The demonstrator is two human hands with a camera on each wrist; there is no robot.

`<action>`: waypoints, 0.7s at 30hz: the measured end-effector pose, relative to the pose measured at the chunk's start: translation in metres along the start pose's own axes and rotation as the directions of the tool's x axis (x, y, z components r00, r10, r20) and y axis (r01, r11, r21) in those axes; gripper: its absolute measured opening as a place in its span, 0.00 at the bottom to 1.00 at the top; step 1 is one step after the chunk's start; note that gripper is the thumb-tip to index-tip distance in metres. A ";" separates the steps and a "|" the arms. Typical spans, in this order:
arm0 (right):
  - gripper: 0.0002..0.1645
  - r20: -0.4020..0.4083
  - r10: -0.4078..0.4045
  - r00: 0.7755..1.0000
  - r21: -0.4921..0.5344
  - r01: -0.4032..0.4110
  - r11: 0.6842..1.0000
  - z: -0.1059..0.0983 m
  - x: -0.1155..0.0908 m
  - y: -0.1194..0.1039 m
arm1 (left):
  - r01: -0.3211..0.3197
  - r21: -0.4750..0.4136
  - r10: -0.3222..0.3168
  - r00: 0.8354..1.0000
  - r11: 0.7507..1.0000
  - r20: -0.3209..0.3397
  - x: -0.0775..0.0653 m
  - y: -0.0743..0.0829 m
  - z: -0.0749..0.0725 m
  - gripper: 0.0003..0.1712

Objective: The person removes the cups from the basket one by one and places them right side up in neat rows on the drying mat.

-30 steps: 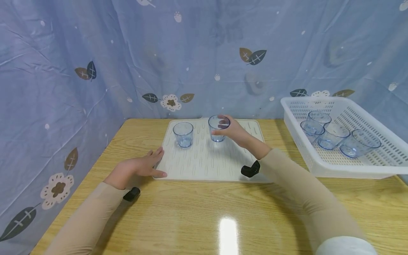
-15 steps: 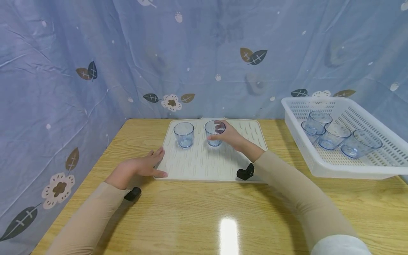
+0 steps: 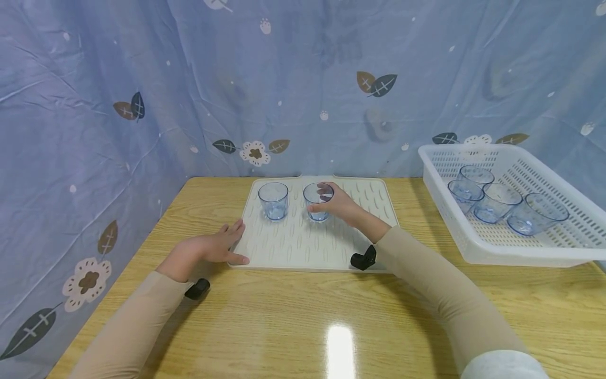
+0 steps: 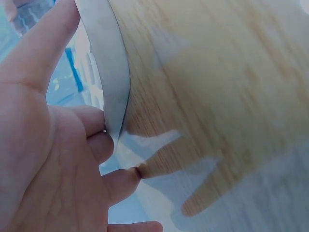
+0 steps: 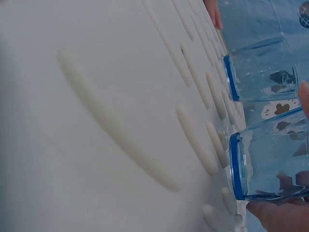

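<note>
On a white ridged draining mat (image 3: 293,247) stands a clear bluish tumbler (image 3: 273,205) at the back left. To its right, my right hand (image 3: 346,208) grips a matching tumbler (image 3: 310,204), thumb on the near side and fingers on the far side. In the right wrist view the held tumbler (image 5: 265,159) has its thick blue base right at the mat surface, a small gap from the other tumbler (image 5: 260,72). My left hand (image 3: 213,248) lies at the mat's left edge, fingers spread. The left wrist view shows its fingers (image 4: 96,145) along that edge (image 4: 113,72).
A white perforated basket (image 3: 466,247) stands on the right with several like tumblers (image 3: 494,205) inside. A blue patterned curtain (image 3: 303,95) hangs behind and to the left of the wooden table (image 3: 265,316). A black wrist device (image 3: 363,259) hangs under the right sleeve.
My right hand has brought the held tumbler slightly left and down, closer to the one standing on the mat. The left hand has stayed at the mat's edge.
</note>
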State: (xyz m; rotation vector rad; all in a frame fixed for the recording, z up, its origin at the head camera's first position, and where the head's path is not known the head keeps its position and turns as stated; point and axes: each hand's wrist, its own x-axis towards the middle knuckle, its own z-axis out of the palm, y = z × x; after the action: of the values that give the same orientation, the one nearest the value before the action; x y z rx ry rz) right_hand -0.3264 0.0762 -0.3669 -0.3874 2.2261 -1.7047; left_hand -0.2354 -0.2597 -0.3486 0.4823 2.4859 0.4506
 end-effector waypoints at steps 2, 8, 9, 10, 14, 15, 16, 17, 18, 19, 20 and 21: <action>0.54 0.001 0.004 1.000 -0.014 -0.004 1.000 0.000 -0.001 -0.001 | 0.000 0.000 0.000 1.000 1.000 0.001 0.000 0.000 -0.001 0.62; 0.56 0.007 0.014 1.000 -0.038 -0.013 0.999 -0.001 -0.002 -0.002 | -0.004 -0.001 0.004 1.000 1.000 -0.001 0.000 -0.001 -0.001 0.63; 0.56 0.008 0.015 1.000 -0.037 -0.015 0.999 -0.001 -0.002 -0.002 | -0.003 0.002 0.003 1.000 1.000 -0.001 0.001 -0.001 -0.001 0.63; 0.56 0.011 0.015 1.000 -0.036 -0.014 0.999 -0.001 -0.003 -0.002 | -0.003 0.004 0.003 1.000 1.000 0.000 0.001 -0.002 -0.001 0.63; 0.56 0.016 0.013 1.000 -0.035 -0.012 0.999 -0.001 -0.003 -0.002 | -0.002 0.012 0.002 1.000 1.000 -0.001 0.001 -0.002 0.000 0.63; 0.55 0.019 0.012 1.000 -0.035 -0.011 0.999 -0.001 -0.003 -0.002 | -0.004 0.012 0.004 1.000 1.000 -0.004 0.001 -0.002 0.000 0.63; 0.55 0.021 0.012 1.000 -0.036 -0.011 0.999 -0.001 -0.002 -0.001 | -0.005 0.009 0.005 1.000 1.000 -0.005 0.001 -0.002 0.000 0.63; 0.54 0.025 0.012 1.000 -0.036 -0.011 0.999 -0.002 -0.002 -0.001 | -0.007 0.007 0.007 1.000 1.000 -0.006 0.001 -0.002 0.001 0.63; 0.54 0.029 0.015 0.999 -0.035 -0.014 0.999 -0.002 -0.002 -0.001 | -0.006 0.004 0.006 1.000 1.000 -0.006 0.001 -0.002 0.001 0.63; 0.54 0.034 0.017 0.999 -0.039 -0.015 0.999 -0.002 -0.002 -0.002 | -0.008 0.002 0.008 1.000 1.000 -0.007 0.001 -0.001 0.000 0.63; 0.54 0.039 0.020 0.999 -0.038 -0.018 0.999 -0.003 -0.002 -0.002 | -0.007 0.001 0.007 1.000 1.000 -0.006 0.000 -0.001 0.000 0.63; 0.54 0.042 0.023 0.999 -0.039 -0.021 0.999 -0.003 -0.002 -0.002 | -0.007 0.002 0.007 1.000 1.000 -0.005 0.000 0.000 0.000 0.63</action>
State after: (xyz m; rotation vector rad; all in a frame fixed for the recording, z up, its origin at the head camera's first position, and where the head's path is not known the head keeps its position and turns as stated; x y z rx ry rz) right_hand -0.3260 0.0792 -0.3641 -0.4032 2.2276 -1.6295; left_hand -0.2352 -0.2599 -0.3485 0.4915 2.4909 0.4527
